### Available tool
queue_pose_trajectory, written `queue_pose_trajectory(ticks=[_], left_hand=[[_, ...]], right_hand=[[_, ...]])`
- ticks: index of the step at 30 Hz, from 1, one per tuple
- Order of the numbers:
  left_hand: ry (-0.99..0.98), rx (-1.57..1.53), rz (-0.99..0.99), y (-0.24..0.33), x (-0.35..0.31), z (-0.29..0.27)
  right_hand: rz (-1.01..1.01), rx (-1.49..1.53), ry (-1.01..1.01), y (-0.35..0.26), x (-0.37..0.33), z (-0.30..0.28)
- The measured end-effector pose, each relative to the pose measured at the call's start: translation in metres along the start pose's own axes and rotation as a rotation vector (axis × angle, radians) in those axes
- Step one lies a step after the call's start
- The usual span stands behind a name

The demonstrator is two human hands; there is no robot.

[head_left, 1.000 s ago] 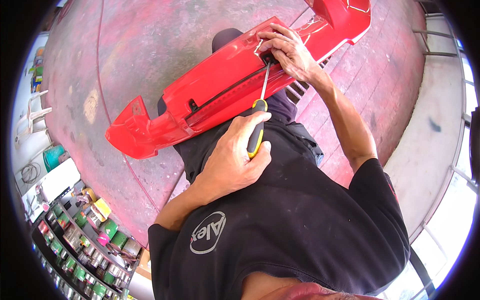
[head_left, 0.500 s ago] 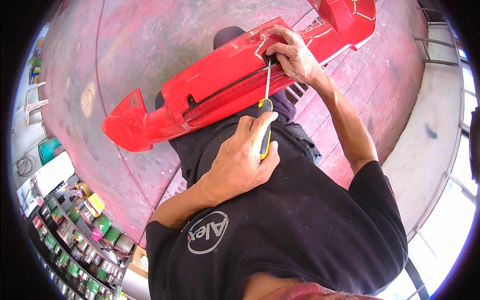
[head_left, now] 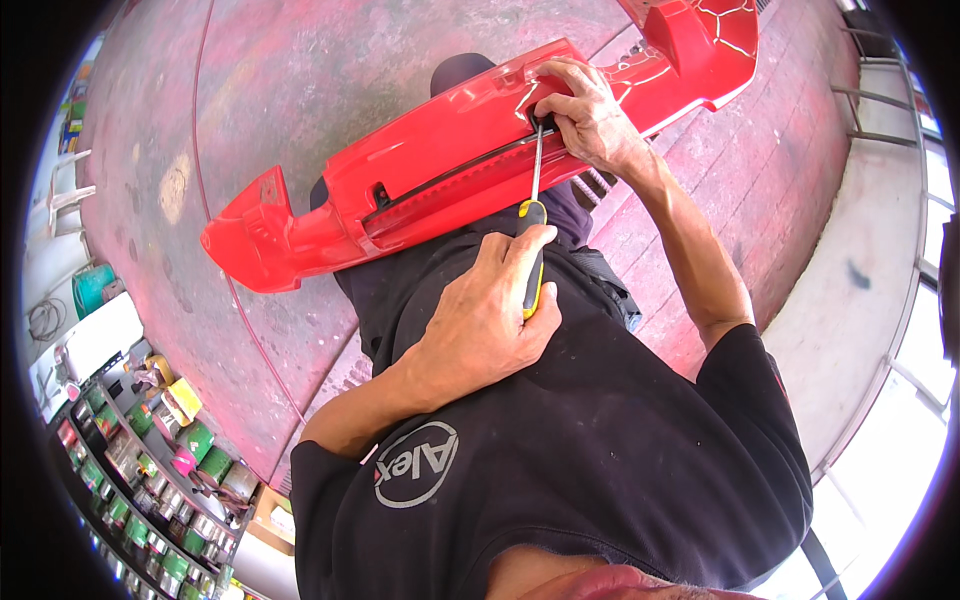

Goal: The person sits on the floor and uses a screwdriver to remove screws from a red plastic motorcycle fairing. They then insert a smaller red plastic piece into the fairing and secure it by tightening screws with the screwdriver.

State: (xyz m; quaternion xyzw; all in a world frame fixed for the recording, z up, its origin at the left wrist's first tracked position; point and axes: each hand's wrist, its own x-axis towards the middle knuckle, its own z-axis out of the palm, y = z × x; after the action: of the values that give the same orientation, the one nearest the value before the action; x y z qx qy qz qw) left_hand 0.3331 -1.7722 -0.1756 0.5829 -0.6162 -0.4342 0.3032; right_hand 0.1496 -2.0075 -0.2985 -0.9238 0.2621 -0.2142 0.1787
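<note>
A long glossy red plastic car bumper (head_left: 420,150) lies slantwise across my thighs, its right end farther away. My left hand (head_left: 487,305) is closed around the black and yellow handle of a screwdriver (head_left: 537,170). The metal shaft points away from me, and its tip is at a dark opening (head_left: 541,122) in the bumper. Over that opening rests my right hand (head_left: 592,117), fingers bent, with thumb and fingertips at a small black part in it. The fingers partly hide this part and the screwdriver's tip. A second opening (head_left: 381,196) with a black piece inside shows farther left.
Shelves (head_left: 165,500) with several paint cans stand at the lower left. A thin hose or cable (head_left: 197,130) runs over the pink-stained floor (head_left: 290,90). On the right are a pale ledge (head_left: 850,270) and metal railings (head_left: 880,125). A teal bucket (head_left: 93,289) is at far left.
The bumper's left end has risen slightly in the picture, and its right end has shifted a little right. Both hands keep nearly the same place and grip.
</note>
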Motion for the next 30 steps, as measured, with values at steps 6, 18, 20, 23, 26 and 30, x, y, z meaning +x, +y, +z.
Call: queue_pose_trajectory(ticks=[6, 18, 20, 23, 26, 30], left_hand=[[-0.061, -0.085, 0.019, 0.015, 0.005, -0.002], [0.073, 0.568, 0.87, -0.001, 0.045, 0.016], [0.093, 0.479, 0.851, -0.004, 0.045, 0.026], [-0.004, 0.349, 0.828, 0.004, 0.052, 0.026], [-0.058, 0.457, 0.84, 0.006, 0.05, 0.024], [0.043, 0.64, 0.951, 0.004, 0.054, 0.022]], right_hand=[[-0.021, -0.035, 0.007, 0.0, -0.001, 0.002], [-0.035, -0.068, 0.012, 0.0, -0.001, 0.003], [-0.035, -0.076, 0.02, -0.001, -0.002, 0.005], [-0.04, -0.072, 0.035, 0.0, -0.003, 0.008], [-0.045, -0.087, 0.045, -0.001, -0.002, 0.005], [-0.047, -0.057, 0.056, 0.001, -0.002, 0.007]])
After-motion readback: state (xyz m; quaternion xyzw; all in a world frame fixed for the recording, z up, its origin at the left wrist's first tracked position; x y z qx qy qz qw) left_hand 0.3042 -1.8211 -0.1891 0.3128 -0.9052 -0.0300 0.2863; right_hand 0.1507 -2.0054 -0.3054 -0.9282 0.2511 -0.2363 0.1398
